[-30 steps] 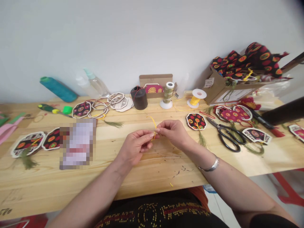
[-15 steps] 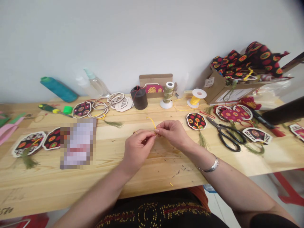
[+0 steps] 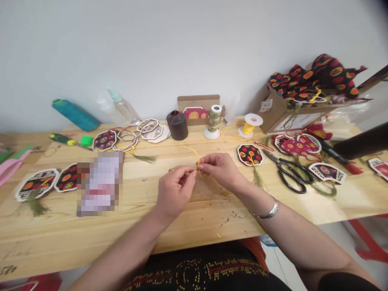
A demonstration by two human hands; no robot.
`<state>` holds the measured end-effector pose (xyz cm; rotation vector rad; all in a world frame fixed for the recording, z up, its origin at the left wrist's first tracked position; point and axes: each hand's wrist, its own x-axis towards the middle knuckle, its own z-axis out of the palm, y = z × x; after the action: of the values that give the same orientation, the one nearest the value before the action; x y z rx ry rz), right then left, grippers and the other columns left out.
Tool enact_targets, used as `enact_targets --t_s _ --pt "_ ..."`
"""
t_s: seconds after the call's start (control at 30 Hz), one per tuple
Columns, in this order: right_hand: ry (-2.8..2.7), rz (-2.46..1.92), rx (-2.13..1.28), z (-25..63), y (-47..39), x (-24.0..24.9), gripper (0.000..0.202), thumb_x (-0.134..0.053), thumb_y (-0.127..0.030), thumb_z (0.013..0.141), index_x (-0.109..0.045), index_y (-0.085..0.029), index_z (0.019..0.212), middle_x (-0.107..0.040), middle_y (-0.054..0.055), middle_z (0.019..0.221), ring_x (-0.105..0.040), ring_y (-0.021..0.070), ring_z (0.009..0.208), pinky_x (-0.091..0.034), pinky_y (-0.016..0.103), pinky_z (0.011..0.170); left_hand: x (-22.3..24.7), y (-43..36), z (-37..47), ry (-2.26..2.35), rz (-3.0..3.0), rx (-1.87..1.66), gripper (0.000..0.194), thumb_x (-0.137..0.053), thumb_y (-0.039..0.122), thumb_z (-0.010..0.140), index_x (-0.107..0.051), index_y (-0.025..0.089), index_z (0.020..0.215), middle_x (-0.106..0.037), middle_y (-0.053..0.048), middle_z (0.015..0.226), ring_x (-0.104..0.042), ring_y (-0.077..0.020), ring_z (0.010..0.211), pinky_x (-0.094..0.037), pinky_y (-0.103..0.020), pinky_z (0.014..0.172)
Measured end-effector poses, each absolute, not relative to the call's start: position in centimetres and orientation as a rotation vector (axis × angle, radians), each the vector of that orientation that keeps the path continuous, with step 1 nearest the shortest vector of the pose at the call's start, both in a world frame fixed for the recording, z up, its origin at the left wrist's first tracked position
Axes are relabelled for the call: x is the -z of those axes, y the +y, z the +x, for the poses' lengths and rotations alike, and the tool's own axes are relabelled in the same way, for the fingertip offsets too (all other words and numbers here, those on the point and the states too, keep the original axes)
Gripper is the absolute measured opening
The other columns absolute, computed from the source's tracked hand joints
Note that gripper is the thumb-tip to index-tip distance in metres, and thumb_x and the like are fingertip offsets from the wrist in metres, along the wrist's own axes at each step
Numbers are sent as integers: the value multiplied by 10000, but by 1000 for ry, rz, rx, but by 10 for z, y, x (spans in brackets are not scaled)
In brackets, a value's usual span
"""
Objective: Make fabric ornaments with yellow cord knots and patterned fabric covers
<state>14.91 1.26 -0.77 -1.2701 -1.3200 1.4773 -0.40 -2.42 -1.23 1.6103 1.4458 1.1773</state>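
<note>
A thin yellow cord (image 3: 194,151) curves up and to the left from between my fingertips, and a short piece of it shows below them. My right hand (image 3: 218,169) pinches the cord between thumb and fingers. Close against it on the left, my left hand (image 3: 177,186) has thumb and forefinger pressed together at the same cord; the exact grip is too small to make out. Right of my hands lies a black patterned ornament (image 3: 249,155) with a green tassel. Black-handled scissors (image 3: 287,169) rest beyond it.
Along the wall stand a black thread cone (image 3: 177,126), a gold thread spool (image 3: 215,120), a yellow cord spool (image 3: 249,125) and a cardboard box (image 3: 283,111) of fabric. A teal cone (image 3: 75,114) and a screwdriver (image 3: 63,139) lie left. A pole crosses the right side.
More of the yellow cord shows above my fingers, reaching farther left, and a bit now shows below them. My left hand has shifted very slightly left.
</note>
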Motion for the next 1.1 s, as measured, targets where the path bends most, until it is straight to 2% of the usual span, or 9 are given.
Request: enact_targets --t_s 0.1,0.2,0.3,0.47,0.7,0.83,1.1 --pt "-1367 -1298 -1430 149 13 9 65 -627 -201 682 -666 -155 658 -626 -16 583 -515 88 539 -414 229 557 10 -23 -5 1549 1454 -1150 221 -677 210 717 -721 203 933 -561 36 492 -465 -106 444 -356 -226 463" --pt "-1446 -1341 -1343 148 13 11 70 -620 -183 698 -685 -160 688 -654 -6 613 -546 104 564 -423 233 568 7 -21 -4 1532 1305 -1046 307 -673 206 717 -706 181 1021 -493 63 408 -406 -95 389 -325 -219 420" --pt "-1532 -1399 -1254 147 11 13 97 -608 -158 719 -705 -158 720 -672 4 631 -565 116 585 -430 240 583 4 -18 -3 1466 1180 -947 321 -655 190 724 -700 144 1039 -546 44 427 -446 -99 391 -347 -217 408" --pt "-1614 -1407 -1210 144 8 13 130 -597 -128 744 -722 -162 754 -716 26 711 -602 139 643 -451 255 629 4 -15 -3 1434 1202 -947 198 -654 168 708 -752 171 881 -692 -11 612 -514 -97 454 -431 -220 458" --pt "-1624 -1370 -1215 144 8 14 129 -600 -112 750 -722 -157 750 -723 26 722 -606 136 654 -453 251 644 4 -15 -4 1461 1229 -946 119 -666 154 702 -762 192 760 -702 -16 614 -562 -112 499 -479 -231 516" --pt "-1593 -1344 -1238 145 9 14 98 -623 -140 740 -720 -155 745 -720 22 709 -599 130 640 -449 243 629 3 -12 -6 1412 1192 -929 92 -664 144 696 -750 177 703 -679 -6 574 -531 -95 473 -459 -220 501" --pt "-1488 -1291 -1312 146 10 12 51 -664 -157 703 -709 -143 721 -709 15 687 -577 113 618 -442 237 608 16 -7 -12 1258 983 -945 101 -729 195 632 -757 156 720 -666 -13 568 -507 -78 491 -386 -207 484"
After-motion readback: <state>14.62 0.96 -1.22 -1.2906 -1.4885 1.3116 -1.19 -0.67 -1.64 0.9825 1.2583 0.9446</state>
